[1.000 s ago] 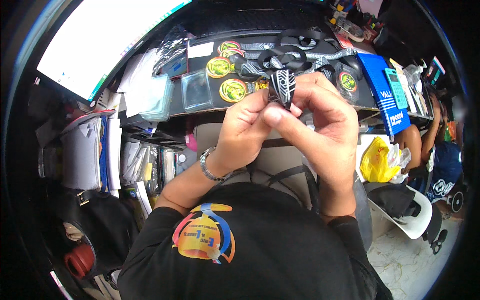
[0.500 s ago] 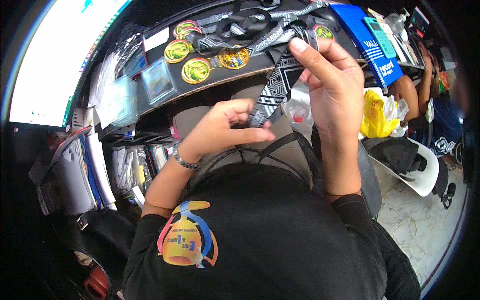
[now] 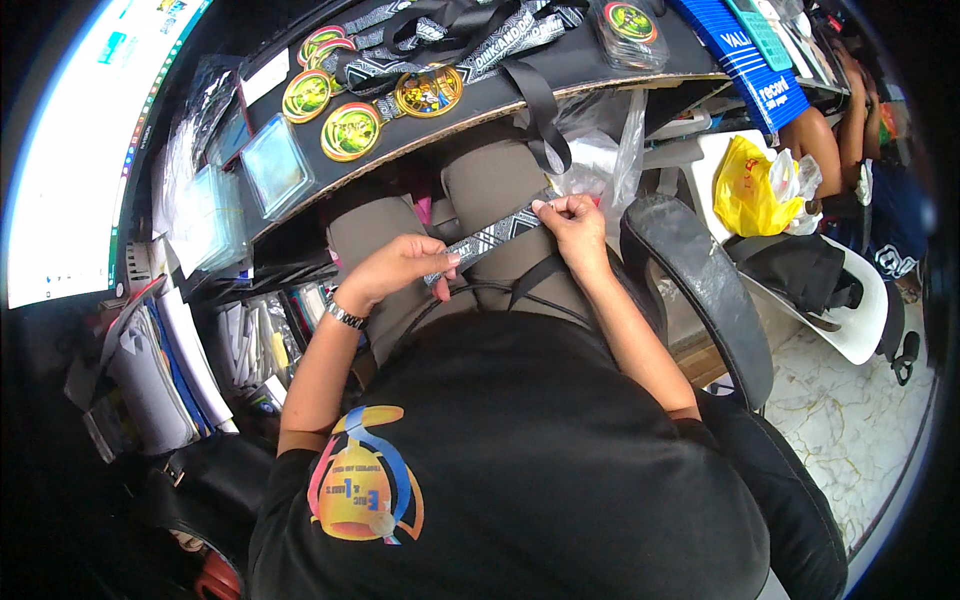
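Note:
A black-and-white patterned medal ribbon is stretched above my lap between both hands. My left hand pinches its lower-left end, and my right hand grips its upper-right end between thumb and fingers. Beyond them, a plain black ribbon hangs in a curl over the table's front edge. Several gold medals lie on the dark table, among them a green-centred medal and a multicoloured medal. Patterned ribbons are heaped behind these medals.
A stack of medals stands near a blue record book. Clear plastic cases lie at the table's left, beside a lit screen. A chair armrest, a yellow bag and another person's arm are at right.
Both hands have come down nearer my lap, the right one most, drawing the ribbon away from the table and out straight. The view has shifted slightly.

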Action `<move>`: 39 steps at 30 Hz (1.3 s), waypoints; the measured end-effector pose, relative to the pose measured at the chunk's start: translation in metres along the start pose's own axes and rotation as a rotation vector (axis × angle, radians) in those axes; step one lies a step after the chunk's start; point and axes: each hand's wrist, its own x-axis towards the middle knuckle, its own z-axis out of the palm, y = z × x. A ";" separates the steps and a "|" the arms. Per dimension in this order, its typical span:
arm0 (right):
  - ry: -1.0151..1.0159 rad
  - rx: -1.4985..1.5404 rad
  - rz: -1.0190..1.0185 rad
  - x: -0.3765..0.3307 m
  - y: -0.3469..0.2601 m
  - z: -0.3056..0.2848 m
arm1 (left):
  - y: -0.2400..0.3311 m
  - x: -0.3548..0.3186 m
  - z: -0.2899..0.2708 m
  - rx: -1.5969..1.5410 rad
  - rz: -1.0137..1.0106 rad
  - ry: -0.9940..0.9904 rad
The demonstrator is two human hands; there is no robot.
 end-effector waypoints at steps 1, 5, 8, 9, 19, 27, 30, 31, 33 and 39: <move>0.055 -0.138 -0.094 0.003 0.004 0.001 | -0.001 0.001 -0.001 0.016 0.004 0.011; 0.061 -0.113 -0.047 0.012 0.010 0.002 | 0.001 0.002 0.000 0.012 0.044 0.066; 0.052 -0.127 -0.049 0.018 0.012 0.001 | 0.003 -0.001 0.002 0.037 0.128 0.142; 0.048 -0.132 -0.033 0.019 0.013 0.000 | 0.004 -0.002 0.003 0.067 0.203 0.181; 0.034 -0.151 -0.046 0.025 0.021 0.004 | 0.039 0.041 0.027 0.084 0.757 -0.047; -0.012 -0.075 0.026 0.028 0.015 -0.004 | 0.081 0.083 0.015 0.221 0.352 -0.455; -0.092 0.005 0.173 0.031 0.011 -0.008 | 0.083 0.097 0.007 0.416 0.014 -0.501; -0.112 0.024 0.208 0.032 0.011 -0.010 | 0.083 0.103 0.005 0.370 -0.075 -0.495; -0.146 0.031 0.214 0.034 0.013 -0.011 | 0.079 0.114 0.004 0.276 -0.253 -0.478; -0.079 0.079 0.103 0.050 0.041 -0.009 | 0.072 0.131 -0.004 0.328 -0.395 -0.423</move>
